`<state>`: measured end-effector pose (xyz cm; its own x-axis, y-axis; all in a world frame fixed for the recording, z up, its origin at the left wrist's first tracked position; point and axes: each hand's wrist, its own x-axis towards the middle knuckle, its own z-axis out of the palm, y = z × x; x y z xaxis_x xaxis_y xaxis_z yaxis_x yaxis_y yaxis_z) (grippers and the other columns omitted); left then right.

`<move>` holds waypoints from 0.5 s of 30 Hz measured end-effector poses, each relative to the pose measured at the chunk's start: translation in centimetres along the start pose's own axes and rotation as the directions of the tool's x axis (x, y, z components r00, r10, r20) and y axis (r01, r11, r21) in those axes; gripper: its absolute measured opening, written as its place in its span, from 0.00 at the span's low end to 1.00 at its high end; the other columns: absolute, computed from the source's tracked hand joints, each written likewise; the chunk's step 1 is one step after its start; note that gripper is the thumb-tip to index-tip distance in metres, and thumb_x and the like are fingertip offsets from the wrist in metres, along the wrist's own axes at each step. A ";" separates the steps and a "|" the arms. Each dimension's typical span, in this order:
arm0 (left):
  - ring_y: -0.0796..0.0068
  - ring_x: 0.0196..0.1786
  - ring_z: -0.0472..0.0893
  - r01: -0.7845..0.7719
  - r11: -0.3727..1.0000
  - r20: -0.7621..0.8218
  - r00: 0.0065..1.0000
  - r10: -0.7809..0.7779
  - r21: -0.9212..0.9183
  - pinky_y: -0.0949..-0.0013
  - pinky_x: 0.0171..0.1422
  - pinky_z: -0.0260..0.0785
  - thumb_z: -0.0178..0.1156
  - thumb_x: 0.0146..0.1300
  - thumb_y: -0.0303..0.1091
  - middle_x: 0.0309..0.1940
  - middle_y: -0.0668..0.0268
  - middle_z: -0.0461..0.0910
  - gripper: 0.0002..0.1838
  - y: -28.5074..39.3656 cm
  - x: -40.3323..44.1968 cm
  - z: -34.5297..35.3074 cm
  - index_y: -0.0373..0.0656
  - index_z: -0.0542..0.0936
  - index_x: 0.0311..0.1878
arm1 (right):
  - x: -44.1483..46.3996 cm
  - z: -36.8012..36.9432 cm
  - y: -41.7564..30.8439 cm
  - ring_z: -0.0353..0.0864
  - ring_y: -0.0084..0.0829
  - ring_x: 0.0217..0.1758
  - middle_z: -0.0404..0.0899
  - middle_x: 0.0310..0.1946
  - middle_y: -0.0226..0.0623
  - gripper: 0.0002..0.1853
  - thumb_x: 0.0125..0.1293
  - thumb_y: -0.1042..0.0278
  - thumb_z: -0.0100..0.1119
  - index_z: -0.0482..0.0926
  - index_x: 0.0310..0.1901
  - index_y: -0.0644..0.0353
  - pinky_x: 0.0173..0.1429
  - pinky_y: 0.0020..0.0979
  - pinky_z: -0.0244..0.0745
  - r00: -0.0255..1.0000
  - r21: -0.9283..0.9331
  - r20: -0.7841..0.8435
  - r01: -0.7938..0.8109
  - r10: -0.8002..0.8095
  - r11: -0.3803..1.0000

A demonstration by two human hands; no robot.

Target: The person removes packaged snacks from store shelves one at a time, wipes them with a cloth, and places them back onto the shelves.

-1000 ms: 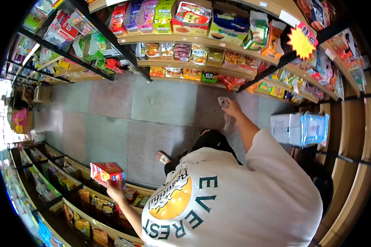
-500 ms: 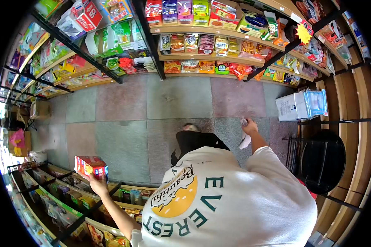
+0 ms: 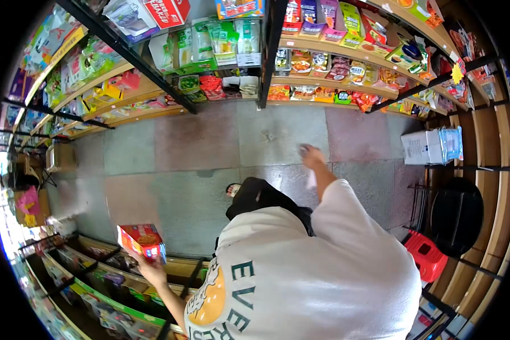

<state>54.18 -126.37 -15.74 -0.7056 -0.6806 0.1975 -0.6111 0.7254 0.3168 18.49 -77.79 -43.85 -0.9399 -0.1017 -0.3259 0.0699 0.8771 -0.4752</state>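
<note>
In my left hand (image 3: 152, 272) is a red snack carton (image 3: 141, 238) with a food picture on it, held up over the low shelves at the lower left. The fingers wrap round its near side and are partly hidden by it. My right hand (image 3: 313, 157) is out in front over the tiled floor, its fingers closed. A thin whitish cloth or tissue (image 3: 311, 180) hangs below it, blurred; its exact kind is unclear. Something small and dark shows at the fingertips.
Shelves of packaged snacks (image 3: 323, 61) run along the far side, with black uprights (image 3: 272, 54) between them. On the right stand a white box (image 3: 422, 146), a round black stool seat (image 3: 458, 217) and a red plastic object (image 3: 425, 256). Low shelves (image 3: 105, 286) line the lower left.
My view and body have turned, and a foot has stepped to the left. The right hand has swung left and forward with the whitish piece. The carton stays in my left hand.
</note>
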 end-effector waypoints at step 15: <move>0.46 0.32 0.72 0.004 0.997 0.148 0.989 0.008 -0.082 0.55 0.35 0.64 0.65 0.39 0.34 0.29 0.47 0.73 0.20 -23.3 13.8 1.2 0.33 0.71 0.35 | -1.3 13.8 -48.2 0.74 0.44 0.41 0.75 0.39 0.45 0.24 0.40 0.64 0.60 0.72 0.45 0.51 0.44 0.38 0.70 0.863 0.275 0.099 0.455 -0.496 0.847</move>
<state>58.19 -152.55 -21.51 -0.7561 -0.6517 0.0607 -0.5823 0.7121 0.3923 20.99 -126.39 -31.77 -0.8128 -0.5687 -0.1263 -0.2767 0.5676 -0.7755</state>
